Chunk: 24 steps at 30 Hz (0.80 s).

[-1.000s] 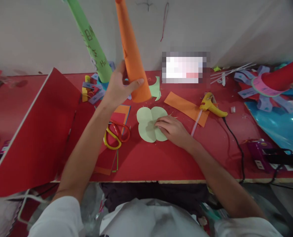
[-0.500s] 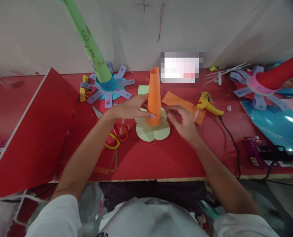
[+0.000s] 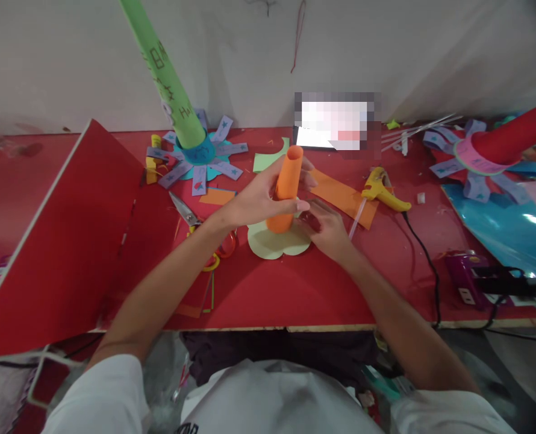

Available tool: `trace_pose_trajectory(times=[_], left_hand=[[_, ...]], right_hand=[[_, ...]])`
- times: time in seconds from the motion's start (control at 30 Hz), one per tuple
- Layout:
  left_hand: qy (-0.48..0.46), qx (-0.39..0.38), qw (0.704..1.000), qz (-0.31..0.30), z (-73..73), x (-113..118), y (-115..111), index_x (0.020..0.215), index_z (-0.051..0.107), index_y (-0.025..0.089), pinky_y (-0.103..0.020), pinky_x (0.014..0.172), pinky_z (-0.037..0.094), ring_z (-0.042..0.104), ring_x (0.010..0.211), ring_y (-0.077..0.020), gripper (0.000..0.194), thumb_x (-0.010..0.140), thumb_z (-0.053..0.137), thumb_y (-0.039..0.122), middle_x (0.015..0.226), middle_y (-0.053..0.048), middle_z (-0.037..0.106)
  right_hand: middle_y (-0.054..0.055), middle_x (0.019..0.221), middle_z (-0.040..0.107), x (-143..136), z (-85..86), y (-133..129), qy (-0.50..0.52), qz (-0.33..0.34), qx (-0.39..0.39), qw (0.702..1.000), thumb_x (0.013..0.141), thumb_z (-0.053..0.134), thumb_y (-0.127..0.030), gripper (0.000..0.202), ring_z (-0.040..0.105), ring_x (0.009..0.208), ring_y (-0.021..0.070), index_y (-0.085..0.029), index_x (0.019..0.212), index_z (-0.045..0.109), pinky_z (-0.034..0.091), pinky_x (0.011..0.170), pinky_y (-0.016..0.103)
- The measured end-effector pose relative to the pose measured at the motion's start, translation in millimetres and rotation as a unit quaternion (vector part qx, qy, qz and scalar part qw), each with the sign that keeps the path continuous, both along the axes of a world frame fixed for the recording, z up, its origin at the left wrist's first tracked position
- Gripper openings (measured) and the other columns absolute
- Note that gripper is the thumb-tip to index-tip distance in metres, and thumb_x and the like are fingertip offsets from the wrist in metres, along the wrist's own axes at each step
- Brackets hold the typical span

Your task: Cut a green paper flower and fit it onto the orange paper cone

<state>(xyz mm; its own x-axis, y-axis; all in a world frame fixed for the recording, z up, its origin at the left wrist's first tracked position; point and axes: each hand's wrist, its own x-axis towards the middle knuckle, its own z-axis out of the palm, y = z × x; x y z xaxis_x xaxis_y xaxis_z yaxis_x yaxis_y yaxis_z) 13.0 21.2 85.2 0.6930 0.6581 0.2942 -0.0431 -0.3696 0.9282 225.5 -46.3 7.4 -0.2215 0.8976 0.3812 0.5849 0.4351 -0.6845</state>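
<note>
An orange paper tube (image 3: pixel 288 181), narrower toward its open top, stands on a pale green flower-shaped paper base (image 3: pixel 268 242) and leans slightly to the right. My left hand (image 3: pixel 268 196) is wrapped round the tube, its thumb across the front and its fingers behind. Low on the tube's right side is my right hand (image 3: pixel 329 228), with bent fingers near the tube's foot and the base. Its fingertips are partly hidden, so I cannot make out whether anything is between them.
Left of the base lie scissors (image 3: pixel 184 211) and a green paper tube (image 3: pixel 171 90) with purple strips. To the right are an orange paper strip (image 3: pixel 340 196), a yellow glue gun (image 3: pixel 380 190) with a cord, and a red tube (image 3: pixel 521 129). A red panel (image 3: pixel 64 247) stands at left.
My left hand has moved right and closed further round the orange tube, which now tilts right. My right hand has come in closer to the tube's foot.
</note>
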Motion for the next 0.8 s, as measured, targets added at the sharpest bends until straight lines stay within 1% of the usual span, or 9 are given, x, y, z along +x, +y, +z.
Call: trace_pose_trajectory(times=[0.03, 0.1, 0.13, 0.2, 0.3, 0.43, 0.63, 0.8], left_hand=[[-0.011, -0.012, 1.000, 0.008, 1.0, 2, -2, 0.131, 0.056, 0.025, -0.040, 0.093, 0.064, 0.073, 0.110, -0.0241, 0.063, 0.089, 0.079, 0.066, 0.118, -0.009, 0.073], [-0.024, -0.024, 0.999, 0.021, 1.8, 5, -4, 0.124, 0.059, 0.023, -0.035, 0.083, 0.063, 0.071, 0.091, -0.0176, 0.053, 0.091, 0.081, 0.058, 0.100, -0.003, 0.070], [-0.032, -0.025, 0.999, 0.024, 1.5, 6, -5, 0.120, 0.060, 0.023, -0.033, 0.079, 0.062, 0.068, 0.084, -0.0151, 0.048, 0.091, 0.082, 0.054, 0.094, -0.001, 0.067], [-0.053, -0.021, 0.998, 0.026, -0.6, 7, -4, 0.114, 0.062, 0.023, -0.030, 0.073, 0.059, 0.064, 0.076, -0.0126, 0.043, 0.089, 0.085, 0.050, 0.087, 0.001, 0.063], [-0.081, -0.001, 0.996, 0.038, -5.7, 10, -2, 0.103, 0.061, 0.023, -0.029, 0.071, 0.057, 0.060, 0.075, -0.0121, 0.041, 0.086, 0.088, 0.049, 0.087, 0.001, 0.061], [-0.090, 0.016, 0.994, 0.063, -9.6, 13, -3, 0.094, 0.059, 0.023, -0.029, 0.069, 0.055, 0.057, 0.074, -0.0126, 0.042, 0.084, 0.089, 0.051, 0.086, 0.000, 0.060], [-0.101, 0.034, 0.990, 0.088, -11.3, 15, -4, 0.094, 0.059, 0.023, -0.031, 0.070, 0.054, 0.057, 0.075, -0.0136, 0.038, 0.087, 0.085, 0.050, 0.086, 0.000, 0.060], [-0.104, 0.042, 0.990, 0.083, -14.5, 15, -5, 0.095, 0.061, 0.023, -0.030, 0.070, 0.055, 0.059, 0.075, -0.0131, 0.034, 0.089, 0.084, 0.047, 0.087, 0.000, 0.061]], right_hand=[[0.007, 0.110, 0.077, 1, -1.0, 0, -0.008, 0.006, 0.002, 1.000, 0.102, 0.064, -0.030, 0.015, 0.071, 0.084, 0.0218, -0.025, 0.113, 0.072, 0.058, 0.079, 0.036], [0.008, 0.110, 0.077, 3, -3.9, 1, -0.036, 0.021, 0.004, 0.999, 0.102, 0.062, -0.028, 0.014, 0.072, 0.088, 0.0231, -0.025, 0.112, 0.072, 0.057, 0.079, 0.036], [0.008, 0.110, 0.077, 4, -5.6, 2, -0.054, 0.029, 0.005, 0.998, 0.103, 0.062, -0.028, 0.014, 0.072, 0.091, 0.0242, -0.025, 0.111, 0.073, 0.057, 0.080, 0.037], [0.009, 0.109, 0.078, 5, -8.7, 3, -0.083, 0.042, 0.008, 0.996, 0.105, 0.060, -0.029, 0.014, 0.072, 0.098, 0.0267, -0.025, 0.107, 0.072, 0.056, 0.087, 0.040], [0.009, 0.110, 0.079, 5, -11.0, 4, -0.096, 0.052, 0.010, 0.994, 0.107, 0.057, -0.030, 0.016, 0.072, 0.101, 0.0279, -0.025, 0.105, 0.072, 0.056, 0.093, 0.043], [0.009, 0.110, 0.079, 4, -10.1, 5, -0.097, 0.051, 0.014, 0.994, 0.108, 0.055, -0.030, 0.018, 0.072, 0.100, 0.0277, -0.026, 0.104, 0.072, 0.056, 0.094, 0.044], [0.008, 0.109, 0.079, 3, -9.4, 3, -0.103, 0.052, 0.019, 0.993, 0.108, 0.055, -0.029, 0.018, 0.072, 0.098, 0.0277, -0.026, 0.104, 0.072, 0.056, 0.093, 0.044], [0.009, 0.110, 0.080, 4, -11.0, 4, -0.106, 0.054, 0.027, 0.993, 0.109, 0.054, -0.031, 0.020, 0.072, 0.098, 0.0279, -0.026, 0.104, 0.073, 0.056, 0.094, 0.045]])
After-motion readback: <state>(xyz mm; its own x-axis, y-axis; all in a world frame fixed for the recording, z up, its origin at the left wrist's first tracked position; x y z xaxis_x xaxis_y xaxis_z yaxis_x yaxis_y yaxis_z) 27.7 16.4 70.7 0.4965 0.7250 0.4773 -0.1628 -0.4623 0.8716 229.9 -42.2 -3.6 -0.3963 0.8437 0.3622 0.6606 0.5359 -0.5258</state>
